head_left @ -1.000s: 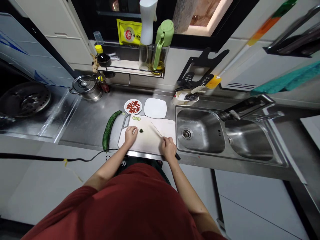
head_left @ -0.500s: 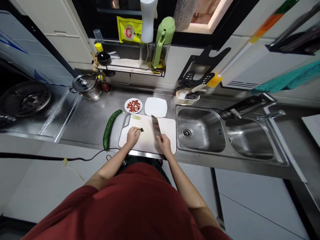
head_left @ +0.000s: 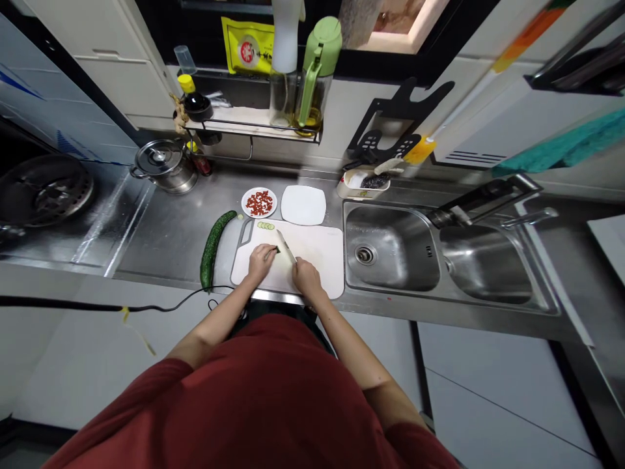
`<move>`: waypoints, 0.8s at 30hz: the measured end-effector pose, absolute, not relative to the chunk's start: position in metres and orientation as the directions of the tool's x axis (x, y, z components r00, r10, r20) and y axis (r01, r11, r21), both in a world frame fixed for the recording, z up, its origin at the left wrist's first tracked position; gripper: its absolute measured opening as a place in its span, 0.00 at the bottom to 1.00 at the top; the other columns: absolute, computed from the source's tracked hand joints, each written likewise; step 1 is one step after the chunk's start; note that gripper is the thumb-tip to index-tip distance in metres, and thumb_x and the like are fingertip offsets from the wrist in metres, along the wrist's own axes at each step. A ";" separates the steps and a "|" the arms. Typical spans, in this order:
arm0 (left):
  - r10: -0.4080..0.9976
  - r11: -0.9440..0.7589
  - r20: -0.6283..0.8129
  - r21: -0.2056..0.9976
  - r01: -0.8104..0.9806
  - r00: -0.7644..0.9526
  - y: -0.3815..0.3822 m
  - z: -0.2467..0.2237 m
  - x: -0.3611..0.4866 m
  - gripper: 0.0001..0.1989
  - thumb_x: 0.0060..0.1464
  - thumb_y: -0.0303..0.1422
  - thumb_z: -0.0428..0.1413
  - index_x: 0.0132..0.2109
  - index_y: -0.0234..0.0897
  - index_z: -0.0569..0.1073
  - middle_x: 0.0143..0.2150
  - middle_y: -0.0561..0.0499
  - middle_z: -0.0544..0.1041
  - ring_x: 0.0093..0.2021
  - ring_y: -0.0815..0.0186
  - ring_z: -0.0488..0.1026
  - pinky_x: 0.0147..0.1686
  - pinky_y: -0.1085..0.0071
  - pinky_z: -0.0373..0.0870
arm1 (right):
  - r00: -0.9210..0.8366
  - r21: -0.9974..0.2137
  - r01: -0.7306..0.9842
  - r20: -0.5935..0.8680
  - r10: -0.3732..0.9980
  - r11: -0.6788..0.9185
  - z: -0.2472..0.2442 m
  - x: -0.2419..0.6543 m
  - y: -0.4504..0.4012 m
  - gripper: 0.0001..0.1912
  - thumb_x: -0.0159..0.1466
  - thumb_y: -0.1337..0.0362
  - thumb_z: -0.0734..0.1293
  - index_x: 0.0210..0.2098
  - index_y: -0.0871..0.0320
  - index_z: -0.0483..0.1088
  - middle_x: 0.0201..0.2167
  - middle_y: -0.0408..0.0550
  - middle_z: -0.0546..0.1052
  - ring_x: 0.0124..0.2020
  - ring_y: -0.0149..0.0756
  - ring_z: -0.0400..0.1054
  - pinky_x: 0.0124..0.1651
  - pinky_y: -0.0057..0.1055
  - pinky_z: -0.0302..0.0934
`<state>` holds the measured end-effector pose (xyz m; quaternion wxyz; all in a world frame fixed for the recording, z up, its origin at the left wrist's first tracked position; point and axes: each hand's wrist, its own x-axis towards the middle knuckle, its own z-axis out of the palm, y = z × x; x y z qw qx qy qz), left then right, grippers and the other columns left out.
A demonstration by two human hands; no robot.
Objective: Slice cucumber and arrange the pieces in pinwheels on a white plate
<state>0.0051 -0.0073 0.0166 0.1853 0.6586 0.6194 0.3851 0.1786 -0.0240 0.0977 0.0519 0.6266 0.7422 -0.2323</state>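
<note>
My right hand [head_left: 306,277] is closed round the handle of a kitchen knife [head_left: 286,246], whose blade points up and left over the white cutting board [head_left: 322,257]. The blade's edge is beside a small dark green piece of cucumber [head_left: 277,249]. My left hand [head_left: 262,262] pinches that piece on the board with its fingertips. Several pale cucumber slices [head_left: 266,226] lie along the board's upper left. A long whole cucumber [head_left: 212,251] rests on the counter left of the board.
Behind the board stand a small plate [head_left: 245,207] of chopped red pieces and a white square plate [head_left: 303,204]. A double sink [head_left: 390,286] is at the right. A steel pot [head_left: 168,174] stands back left. A black cable [head_left: 161,309] runs in front of the counter.
My right hand has brought the knife left, and its blade has turned to lean beside the green cucumber piece. My left hand keeps its pinch at nearly the same spot.
</note>
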 end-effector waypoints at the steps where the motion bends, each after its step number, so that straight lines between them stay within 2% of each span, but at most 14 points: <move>1: 0.960 -0.170 0.276 0.724 0.669 -0.054 -0.007 0.017 0.005 0.09 0.59 0.34 0.52 0.43 0.40 0.75 0.41 0.47 0.76 0.44 0.64 0.72 0.47 0.63 0.68 | -0.214 -0.278 0.954 -0.374 0.902 0.111 0.098 0.176 -0.025 0.14 0.69 0.66 0.50 0.48 0.60 0.63 0.41 0.54 0.74 0.41 0.38 0.70 0.41 0.30 0.58; 13: 0.960 -0.208 0.278 0.704 0.679 0.006 -0.005 0.014 0.006 0.10 0.60 0.35 0.49 0.40 0.39 0.75 0.38 0.48 0.76 0.41 0.65 0.72 0.45 0.66 0.69 | -0.262 -0.243 0.954 -0.403 0.877 0.173 0.093 0.161 -0.033 0.14 0.69 0.69 0.49 0.48 0.60 0.61 0.41 0.54 0.73 0.41 0.40 0.70 0.42 0.34 0.61; 24: 0.961 -0.210 0.275 0.674 0.708 0.024 -0.006 0.010 0.005 0.09 0.60 0.32 0.49 0.37 0.39 0.74 0.38 0.48 0.75 0.42 0.64 0.71 0.45 0.66 0.67 | -0.246 -0.207 0.964 -0.451 0.858 0.168 0.089 0.156 -0.035 0.13 0.68 0.72 0.50 0.48 0.59 0.60 0.43 0.55 0.71 0.41 0.38 0.70 0.43 0.33 0.62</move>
